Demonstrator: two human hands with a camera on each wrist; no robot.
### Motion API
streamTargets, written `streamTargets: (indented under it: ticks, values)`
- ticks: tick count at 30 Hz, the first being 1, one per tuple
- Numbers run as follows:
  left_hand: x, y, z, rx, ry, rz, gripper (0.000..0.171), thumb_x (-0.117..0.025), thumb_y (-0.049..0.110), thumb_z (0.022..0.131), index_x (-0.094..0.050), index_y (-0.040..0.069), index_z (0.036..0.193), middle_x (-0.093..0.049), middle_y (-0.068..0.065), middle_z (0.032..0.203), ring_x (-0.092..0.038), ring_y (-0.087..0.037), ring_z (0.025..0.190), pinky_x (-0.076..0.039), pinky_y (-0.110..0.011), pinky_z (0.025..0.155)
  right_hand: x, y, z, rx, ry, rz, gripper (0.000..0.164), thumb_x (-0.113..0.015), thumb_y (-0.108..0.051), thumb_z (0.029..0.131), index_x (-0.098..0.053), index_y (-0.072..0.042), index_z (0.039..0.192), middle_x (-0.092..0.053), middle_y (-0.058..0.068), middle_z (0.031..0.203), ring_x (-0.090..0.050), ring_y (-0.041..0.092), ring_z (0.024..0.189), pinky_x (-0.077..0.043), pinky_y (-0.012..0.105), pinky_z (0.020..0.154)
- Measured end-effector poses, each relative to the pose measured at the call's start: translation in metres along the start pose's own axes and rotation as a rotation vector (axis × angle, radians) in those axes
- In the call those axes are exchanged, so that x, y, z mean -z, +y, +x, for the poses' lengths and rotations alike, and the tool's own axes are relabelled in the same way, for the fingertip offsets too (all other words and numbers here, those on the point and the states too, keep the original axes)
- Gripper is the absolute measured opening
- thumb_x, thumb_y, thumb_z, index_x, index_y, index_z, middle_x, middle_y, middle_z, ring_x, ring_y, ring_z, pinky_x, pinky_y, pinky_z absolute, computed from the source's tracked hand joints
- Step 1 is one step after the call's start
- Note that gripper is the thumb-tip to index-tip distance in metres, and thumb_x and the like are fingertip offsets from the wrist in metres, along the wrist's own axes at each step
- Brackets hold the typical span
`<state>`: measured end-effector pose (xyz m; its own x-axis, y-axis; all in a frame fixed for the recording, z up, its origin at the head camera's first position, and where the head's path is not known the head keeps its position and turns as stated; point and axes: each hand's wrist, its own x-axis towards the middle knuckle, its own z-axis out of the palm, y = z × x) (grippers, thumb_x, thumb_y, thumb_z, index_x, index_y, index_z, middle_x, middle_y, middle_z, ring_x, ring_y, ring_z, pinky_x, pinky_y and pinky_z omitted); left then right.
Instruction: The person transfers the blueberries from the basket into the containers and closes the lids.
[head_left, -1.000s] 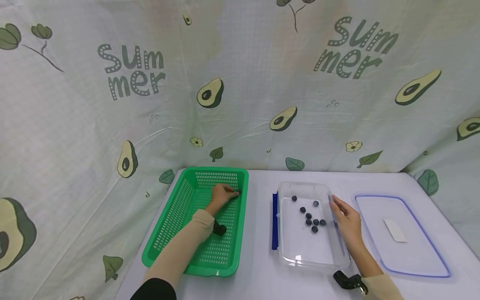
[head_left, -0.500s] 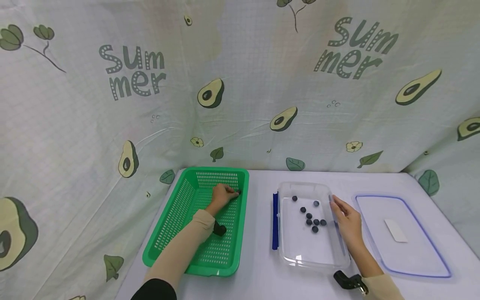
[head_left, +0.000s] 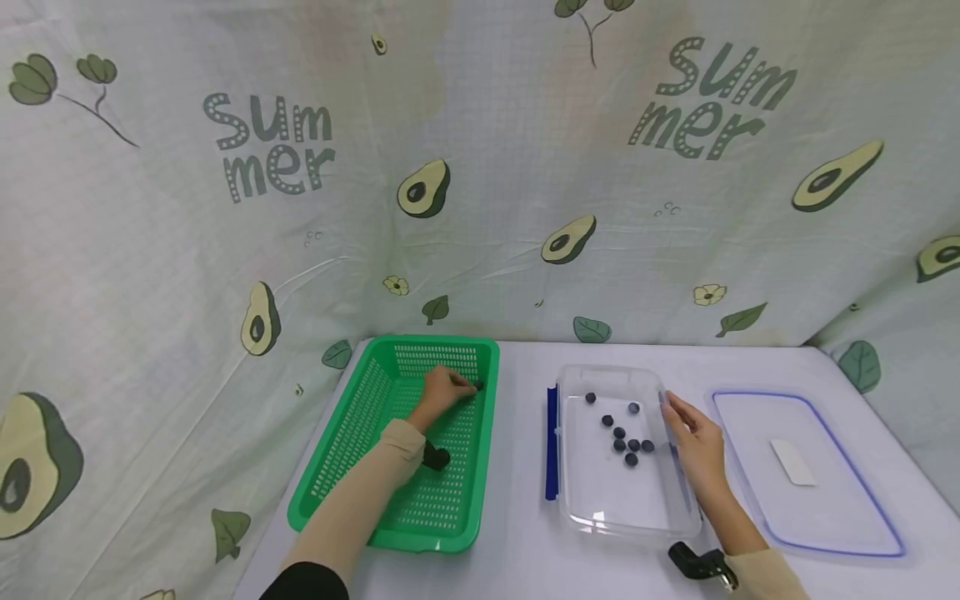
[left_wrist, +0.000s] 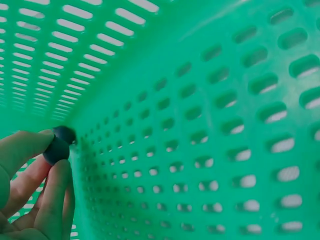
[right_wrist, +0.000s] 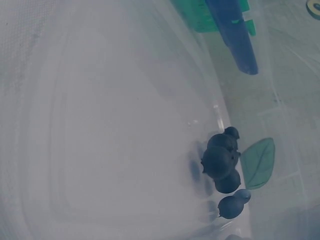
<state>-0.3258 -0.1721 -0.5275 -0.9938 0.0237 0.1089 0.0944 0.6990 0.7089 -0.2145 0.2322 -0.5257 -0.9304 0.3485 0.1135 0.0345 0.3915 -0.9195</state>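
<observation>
My left hand (head_left: 442, 395) is inside the green basket (head_left: 480, 467), near its far right corner. Between thumb and fingertips it pinches a blueberry (left_wrist: 56, 152), seen in the left wrist view. A second blueberry (left_wrist: 65, 133) lies just beyond, by the basket wall; the head view shows a dark berry (head_left: 478, 385) at the fingertips. To the right, my right hand (head_left: 697, 437) grips the right wall of a clear plastic box (head_left: 600, 517). Several blueberries (head_left: 633, 446) lie on its floor, also visible as a cluster of blueberries (right_wrist: 218, 162) in the right wrist view.
A blue latch flap (head_left: 552, 446) hangs off the box's left side. Right of the box lies a clear lid (head_left: 832, 508) with a blue rim and a white label (head_left: 791, 462). A printed curtain (head_left: 495, 292) hangs behind the white table (head_left: 517, 417).
My left hand has drawn very slightly left from the basket's far right corner, and the dark berry there shows more. My right hand keeps its hold on the box.
</observation>
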Motion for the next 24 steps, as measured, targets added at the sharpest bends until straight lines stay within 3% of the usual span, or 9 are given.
streamTargets:
  ticks: [6, 16, 24]
  values:
    - [0.013, 0.004, 0.0, -0.026, -0.029, -0.031, 0.011, -0.084, 0.012, 0.082, -0.078, 0.001, 0.082, -0.073, -0.006, 0.076, -0.066, -0.016, 0.069, -0.054, -0.031, 0.063, -0.001, -0.002, 0.001, 0.001, 0.011, 0.004, 0.047, -0.059, -0.034, 0.102, -0.057, -0.007, 0.141, -0.058, 0.013, 0.138, -0.051, 0.004, 0.119, -0.036, 0.001, 0.083]
    - [0.035, 0.013, -0.003, 0.014, -0.033, -0.097, 0.015, -0.085, 0.019, 0.082, -0.079, 0.005, 0.083, -0.073, -0.001, 0.077, -0.065, -0.013, 0.07, -0.054, -0.028, 0.064, -0.001, -0.002, 0.0, 0.006, 0.007, 0.001, 0.047, -0.058, -0.034, 0.102, -0.057, -0.006, 0.141, -0.058, 0.016, 0.137, -0.049, -0.007, 0.109, -0.039, 0.002, 0.078]
    - [0.054, 0.027, -0.007, 0.007, -0.036, -0.204, 0.019, -0.084, 0.023, 0.083, -0.08, 0.006, 0.091, -0.075, -0.003, 0.085, -0.069, -0.017, 0.082, -0.056, -0.033, 0.074, 0.0, -0.002, 0.0, 0.031, 0.005, 0.006, 0.046, -0.058, -0.032, 0.103, -0.057, -0.004, 0.139, -0.058, 0.019, 0.136, -0.045, -0.014, 0.101, -0.04, 0.003, 0.075]
